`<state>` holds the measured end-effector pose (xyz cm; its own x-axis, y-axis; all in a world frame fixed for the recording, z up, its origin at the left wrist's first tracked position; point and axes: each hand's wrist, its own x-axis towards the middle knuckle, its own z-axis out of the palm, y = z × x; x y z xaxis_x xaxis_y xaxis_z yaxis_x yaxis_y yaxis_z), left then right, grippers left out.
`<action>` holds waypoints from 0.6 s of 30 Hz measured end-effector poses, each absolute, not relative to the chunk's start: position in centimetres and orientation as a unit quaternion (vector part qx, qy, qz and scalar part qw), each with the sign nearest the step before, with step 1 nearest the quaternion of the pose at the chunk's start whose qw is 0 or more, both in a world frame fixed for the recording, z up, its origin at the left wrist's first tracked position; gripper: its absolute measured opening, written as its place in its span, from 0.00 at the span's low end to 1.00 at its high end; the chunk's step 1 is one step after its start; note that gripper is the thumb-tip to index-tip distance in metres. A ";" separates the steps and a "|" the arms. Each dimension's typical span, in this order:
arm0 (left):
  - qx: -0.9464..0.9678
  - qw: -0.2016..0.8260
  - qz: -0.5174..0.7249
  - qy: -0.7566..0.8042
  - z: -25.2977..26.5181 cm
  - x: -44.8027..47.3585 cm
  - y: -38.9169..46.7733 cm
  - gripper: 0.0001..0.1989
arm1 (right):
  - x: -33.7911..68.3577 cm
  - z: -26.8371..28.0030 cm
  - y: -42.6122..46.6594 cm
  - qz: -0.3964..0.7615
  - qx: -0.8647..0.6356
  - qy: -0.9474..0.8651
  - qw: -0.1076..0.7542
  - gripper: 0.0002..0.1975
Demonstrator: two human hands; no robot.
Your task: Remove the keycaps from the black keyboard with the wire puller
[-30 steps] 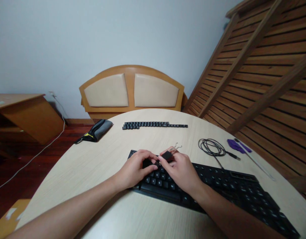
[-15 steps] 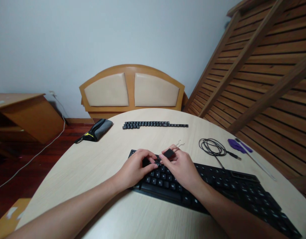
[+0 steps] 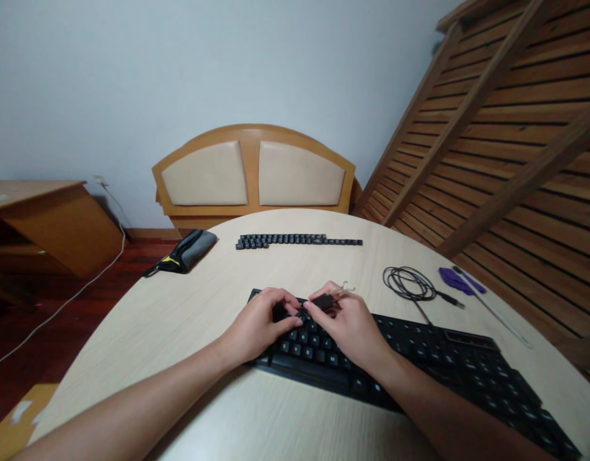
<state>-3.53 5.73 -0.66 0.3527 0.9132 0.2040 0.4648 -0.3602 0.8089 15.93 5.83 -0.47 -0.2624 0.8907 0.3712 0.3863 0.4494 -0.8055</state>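
Note:
A black keyboard (image 3: 318,374) lies at a slant on the table in front of me. My right hand (image 3: 355,326) is closed around the dark handle of a wire keycap puller (image 3: 325,301), its thin wire ends sticking out to the upper right. My left hand (image 3: 261,323) is over the keyboard's left part, thumb and fingertips pinched around a small black keycap (image 3: 303,313). The two hands' fingertips almost meet there, and they hide part of the upper key rows.
Rows of loose black keycaps (image 3: 295,239) stand at the table's far side. A dark pouch (image 3: 193,251) lies at the left edge. To the right are a coiled cable (image 3: 410,283), a purple cloth (image 3: 452,279) and a long thin brush (image 3: 496,310).
The keycap puller has tilted in my right hand, its handle lower and its wires turned more sideways. My left hand has hardly moved.

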 end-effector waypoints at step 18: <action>0.731 0.370 0.349 0.456 -0.8 -3.5 5.8 0.06 | 16.0 -0.4 5.4 0.274 -0.411 -0.781 0.382 0.05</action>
